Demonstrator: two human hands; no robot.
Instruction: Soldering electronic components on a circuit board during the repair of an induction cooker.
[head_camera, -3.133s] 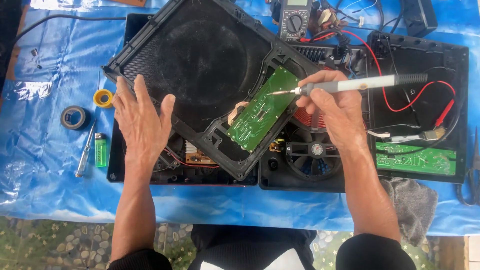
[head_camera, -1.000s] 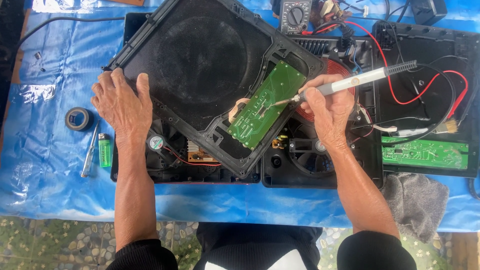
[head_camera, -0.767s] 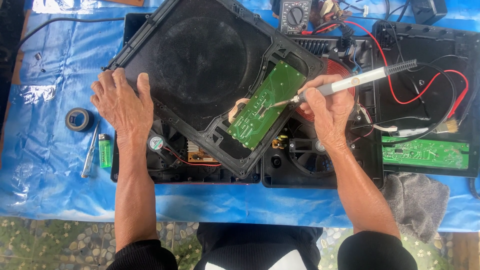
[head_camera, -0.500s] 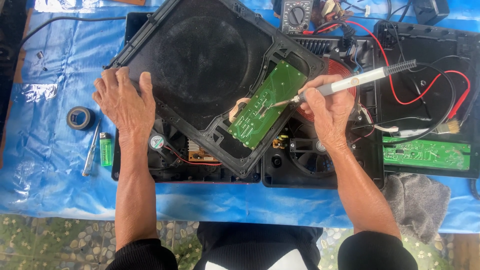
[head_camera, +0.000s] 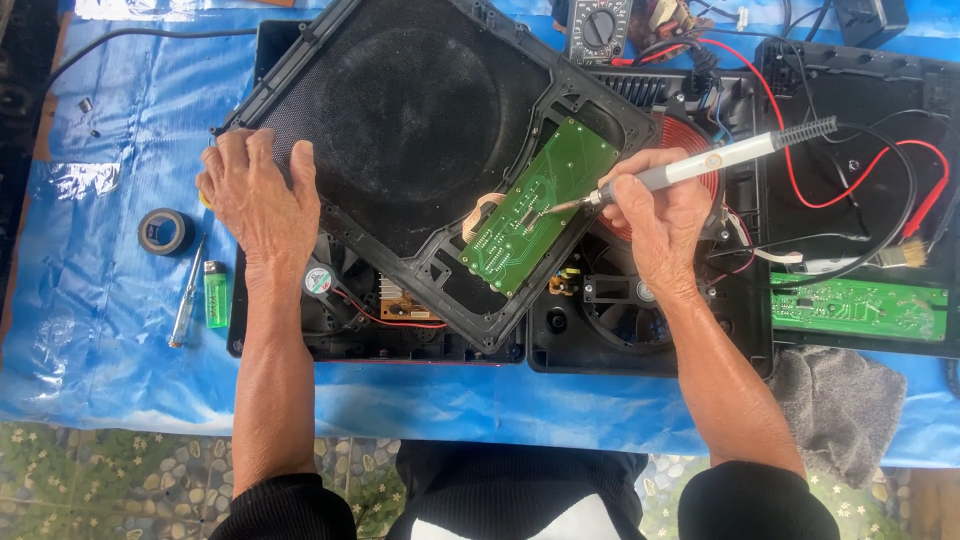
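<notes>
The black top panel (head_camera: 420, 150) of the opened cooker lies face down and tilted across the two lower housings, and it is the largest item under the hands. It appears to be a broad, stiff, flat piece, probably moderately heavy and brittle at its dark centre; in my judgement it is best taken by the plastic frame edges, not the centre. The left hand (head_camera: 262, 195) rests flat, palm down and fingers spread, on the panel's left corner, pressing rather than gripping anything. Mounted inside the panel's frame, just left of the right hand (head_camera: 665, 215), is the green circuit board (head_camera: 540, 220), light and thin, likely fragile at its solder joints and best touched only by its edges. The right hand is closed in a pen-like pinch around the soldering iron (head_camera: 700, 165), held low on the grey barrel near the tip; the tip meets the board about its middle. The iron looks light and rigid, safe only on the handle, since the metal end should be taken as hot. Its cord runs up and to the right, away from the grip. Beyond the right wrist lie a copper coil (head_camera: 690, 150), partly covered by the hand, and a second green board (head_camera: 860, 308). Well left of the left hand sit a tape roll (head_camera: 165, 231), a screwdriver (head_camera: 186, 300) and a green lighter (head_camera: 216, 294). The exact joint under the tip is too small to make out, the panel hides most of the housing beneath it, and the multimeter (head_camera: 598, 25) is cut off at the top edge.
</notes>
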